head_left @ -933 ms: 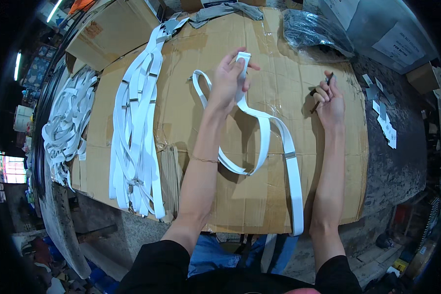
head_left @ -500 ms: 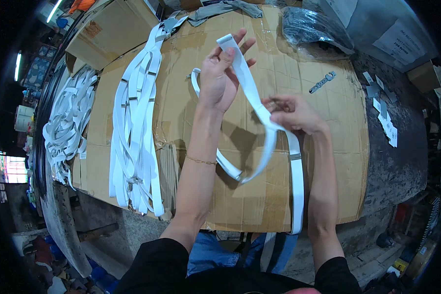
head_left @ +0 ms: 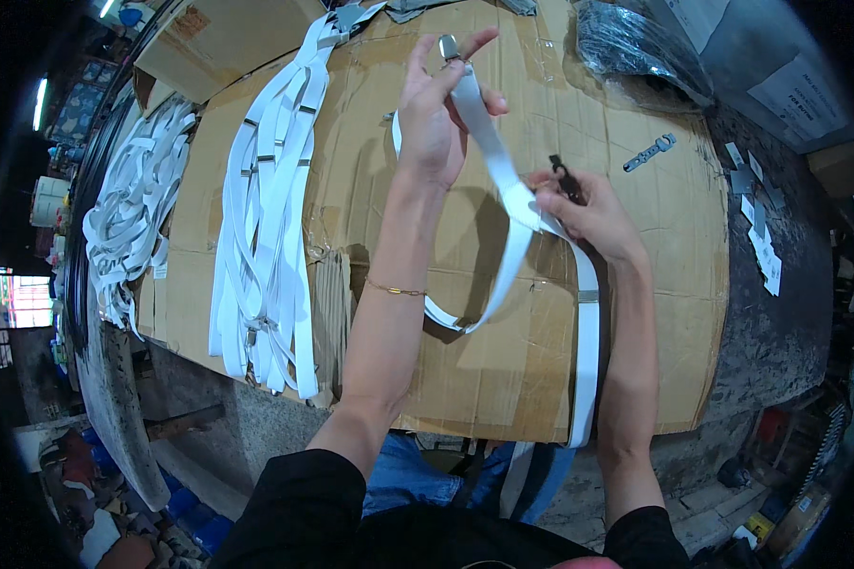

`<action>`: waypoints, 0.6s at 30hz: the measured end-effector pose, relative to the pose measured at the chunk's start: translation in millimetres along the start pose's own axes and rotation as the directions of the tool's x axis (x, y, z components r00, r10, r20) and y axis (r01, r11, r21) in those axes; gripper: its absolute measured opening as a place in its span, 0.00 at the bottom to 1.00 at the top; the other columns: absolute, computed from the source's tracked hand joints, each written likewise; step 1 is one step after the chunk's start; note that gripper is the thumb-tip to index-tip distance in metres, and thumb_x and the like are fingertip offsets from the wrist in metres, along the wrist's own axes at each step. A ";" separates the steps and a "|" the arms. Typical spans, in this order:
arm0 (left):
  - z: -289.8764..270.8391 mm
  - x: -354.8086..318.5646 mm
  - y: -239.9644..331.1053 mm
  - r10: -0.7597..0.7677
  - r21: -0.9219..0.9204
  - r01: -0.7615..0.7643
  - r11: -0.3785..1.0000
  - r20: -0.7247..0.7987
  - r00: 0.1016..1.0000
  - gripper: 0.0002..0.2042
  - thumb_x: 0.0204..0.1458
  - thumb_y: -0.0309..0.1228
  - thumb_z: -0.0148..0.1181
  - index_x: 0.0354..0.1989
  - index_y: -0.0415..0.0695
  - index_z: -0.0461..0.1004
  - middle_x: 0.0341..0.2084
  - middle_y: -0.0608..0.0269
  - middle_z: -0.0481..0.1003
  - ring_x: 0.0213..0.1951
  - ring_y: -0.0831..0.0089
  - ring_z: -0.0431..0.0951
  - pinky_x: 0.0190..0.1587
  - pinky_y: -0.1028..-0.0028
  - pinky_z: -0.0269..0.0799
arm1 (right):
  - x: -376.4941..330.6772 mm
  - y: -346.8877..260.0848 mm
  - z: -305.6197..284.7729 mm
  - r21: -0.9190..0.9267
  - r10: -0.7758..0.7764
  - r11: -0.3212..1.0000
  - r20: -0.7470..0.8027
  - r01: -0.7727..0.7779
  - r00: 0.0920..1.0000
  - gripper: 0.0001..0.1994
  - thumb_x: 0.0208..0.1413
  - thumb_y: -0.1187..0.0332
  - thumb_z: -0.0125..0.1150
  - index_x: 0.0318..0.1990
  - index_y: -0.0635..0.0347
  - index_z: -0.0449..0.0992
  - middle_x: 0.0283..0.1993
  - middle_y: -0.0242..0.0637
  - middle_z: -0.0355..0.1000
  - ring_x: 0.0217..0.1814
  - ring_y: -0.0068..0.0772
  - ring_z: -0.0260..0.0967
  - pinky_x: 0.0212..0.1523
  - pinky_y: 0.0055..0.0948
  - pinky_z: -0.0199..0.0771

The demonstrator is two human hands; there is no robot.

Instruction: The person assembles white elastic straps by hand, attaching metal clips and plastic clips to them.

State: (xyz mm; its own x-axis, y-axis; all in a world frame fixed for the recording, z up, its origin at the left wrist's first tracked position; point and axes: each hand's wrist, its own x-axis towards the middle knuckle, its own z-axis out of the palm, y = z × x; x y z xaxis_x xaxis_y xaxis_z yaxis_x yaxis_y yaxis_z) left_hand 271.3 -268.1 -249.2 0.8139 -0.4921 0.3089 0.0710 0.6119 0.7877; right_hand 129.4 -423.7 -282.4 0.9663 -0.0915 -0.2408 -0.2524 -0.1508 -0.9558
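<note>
head view: white strap (head_left: 506,248) across the middle of the worktop (head_left: 669,303), one leg reaching the near edge; the left forearm hides part of its loop. left hand (head_left: 434,128): thumb and fingers pinched on the strap beside a metal clip (head_left: 449,47). right hand (head_left: 593,216): clamped on the strap's junction, with a dark piece (head_left: 566,178), partly covered, kind unclear. beyond the far right corner, a label (head_left: 795,93) bears dark print.
</note>
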 end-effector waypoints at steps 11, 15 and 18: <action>27.8 -8.4 -35.2 -0.156 0.254 0.154 0.955 -0.013 0.988 0.12 0.56 0.25 0.52 0.47 0.35 0.69 0.39 0.54 0.74 0.32 0.66 0.79 0.34 0.74 0.76 | -3.4 1.9 -14.1 0.574 -0.111 0.794 -0.187 0.201 0.976 0.13 0.57 0.66 0.55 0.45 0.65 0.73 0.25 0.24 0.64 0.23 0.12 0.57 0.24 0.15 0.54; 37.8 -12.0 -42.2 -0.191 0.311 0.227 0.923 -0.143 0.971 0.15 0.51 0.22 0.57 0.47 0.32 0.68 0.38 0.51 0.74 0.30 0.70 0.79 0.32 0.77 0.75 | -3.5 0.8 -15.4 0.464 -0.077 0.866 -0.248 0.187 0.966 0.12 0.53 0.72 0.61 0.44 0.65 0.73 0.23 0.25 0.66 0.19 0.13 0.58 0.19 0.13 0.54; 40.1 -13.5 -45.1 -0.271 0.288 0.304 0.908 -0.150 0.951 0.14 0.49 0.20 0.58 0.46 0.31 0.68 0.36 0.54 0.75 0.32 0.73 0.77 0.36 0.79 0.74 | -1.4 -0.6 -13.2 0.509 -0.038 0.844 -0.255 0.168 0.966 0.12 0.52 0.73 0.61 0.44 0.67 0.73 0.22 0.27 0.68 0.18 0.14 0.60 0.18 0.14 0.58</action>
State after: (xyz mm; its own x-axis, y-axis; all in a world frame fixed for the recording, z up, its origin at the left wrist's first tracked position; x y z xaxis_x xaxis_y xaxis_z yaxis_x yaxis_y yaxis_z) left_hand 234.0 -313.9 -267.5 0.8414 -0.5405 0.0004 0.1457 0.2275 0.9628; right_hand 127.5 -436.5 -279.2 0.9300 -0.3340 -0.1534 -0.0252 0.3584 -0.9332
